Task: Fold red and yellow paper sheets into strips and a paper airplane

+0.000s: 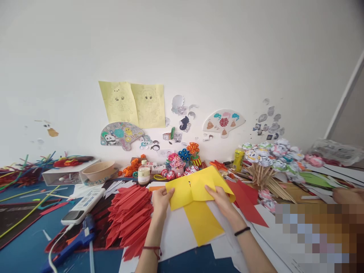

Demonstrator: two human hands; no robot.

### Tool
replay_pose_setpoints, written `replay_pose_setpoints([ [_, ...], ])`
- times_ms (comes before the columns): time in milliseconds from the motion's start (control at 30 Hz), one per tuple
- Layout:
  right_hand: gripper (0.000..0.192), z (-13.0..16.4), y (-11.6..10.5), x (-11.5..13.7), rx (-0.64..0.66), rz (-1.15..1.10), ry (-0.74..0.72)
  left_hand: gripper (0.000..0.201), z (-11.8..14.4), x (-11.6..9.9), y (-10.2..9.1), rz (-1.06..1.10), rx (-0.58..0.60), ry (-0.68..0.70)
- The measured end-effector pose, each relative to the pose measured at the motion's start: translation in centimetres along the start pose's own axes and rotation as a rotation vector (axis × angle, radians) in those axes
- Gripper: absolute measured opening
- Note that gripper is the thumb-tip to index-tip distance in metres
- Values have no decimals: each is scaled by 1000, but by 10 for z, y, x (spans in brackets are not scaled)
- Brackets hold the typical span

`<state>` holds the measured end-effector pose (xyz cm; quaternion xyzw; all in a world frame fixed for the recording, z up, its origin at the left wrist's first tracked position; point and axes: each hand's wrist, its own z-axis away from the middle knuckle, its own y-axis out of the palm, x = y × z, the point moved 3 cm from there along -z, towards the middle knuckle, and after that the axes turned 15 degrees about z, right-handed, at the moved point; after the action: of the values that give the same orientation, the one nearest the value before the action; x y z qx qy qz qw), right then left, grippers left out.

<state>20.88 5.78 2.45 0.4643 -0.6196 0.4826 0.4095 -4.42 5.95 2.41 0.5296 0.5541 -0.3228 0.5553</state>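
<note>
A sheet of yellow paper [182, 193] is held up between my two hands, its right part curling over in a loose fold. My left hand [162, 201] pinches its left edge between thumb and fingers. On the other side, my right hand [220, 199] grips the paper with the thumb on the near face; the fingers behind are partly hidden. Below lies a yellow paper strip [203, 223] on white sheets [173, 239]. Beside my left forearm is a heap of folded red paper pieces [131, 216].
A blue hot glue gun [76, 242] and a white power strip [82, 206] lie at the left. Behind stand a glue bottle [144, 174], pipe-cleaner flowers [184, 155] and paper flowers on sticks [267, 163]. Red paper [250, 204] lies right, near another person's hand [347, 197].
</note>
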Motion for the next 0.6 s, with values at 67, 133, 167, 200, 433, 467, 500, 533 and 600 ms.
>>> replay_pose_setpoints([
  [67,35,1,0,3,6,0,-27,36,0,0,0,6,33,-1],
  [133,34,3,0,6,15,-6,-45,36,0,-1,0,1,49,7],
  [167,35,3,0,7,17,-8,-46,37,0,-2,-1,-5,53,10],
  [200,35,4,0,7,16,-8,-41,37,0,-2,-2,-14,54,13],
  [433,40,2,0,8,123,73,-36,36,-2,-5,-3,-210,26,71],
  [467,40,2,-1,7,138,89,-39,35,-2,-6,-4,-234,20,75],
  [500,40,1,-1,7,144,98,-41,34,-3,-6,-4,-249,15,77],
  [533,40,1,-2,7,145,104,-44,33,-4,-7,-4,-256,11,78],
  [600,41,0,-3,7,138,112,-47,33,-4,-7,-5,-262,6,77],
])
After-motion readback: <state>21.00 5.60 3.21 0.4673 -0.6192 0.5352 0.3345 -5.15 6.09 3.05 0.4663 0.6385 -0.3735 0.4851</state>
